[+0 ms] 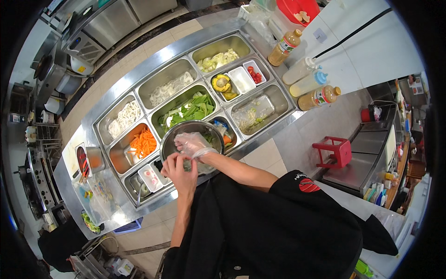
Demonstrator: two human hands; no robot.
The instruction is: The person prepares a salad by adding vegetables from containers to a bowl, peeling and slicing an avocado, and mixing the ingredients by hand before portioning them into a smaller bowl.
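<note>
A steel mixing bowl (219,136) with some leafy greens inside rests over the near edge of the steel food pans. Over the bowl is my right hand (191,143) in a clear plastic glove, its fingers curled; whether anything is inside them is hidden. My bare left hand (179,171) is at the bowl's near left rim, close to the glove's cuff, thumb and fingertips drawn together; what they pinch cannot be made out. Beyond the bowl lie cut green leaves (195,108). Shredded carrot (143,143) fills part of the pan to the left.
Around these are pans of white mushrooms (127,115), sliced onion (170,89) and cabbage (219,60). Sauce bottles (284,48) line the right end. A small steel container (94,158) and clear plastic bags (101,198) are at left. A red stool (334,151) stands on the floor.
</note>
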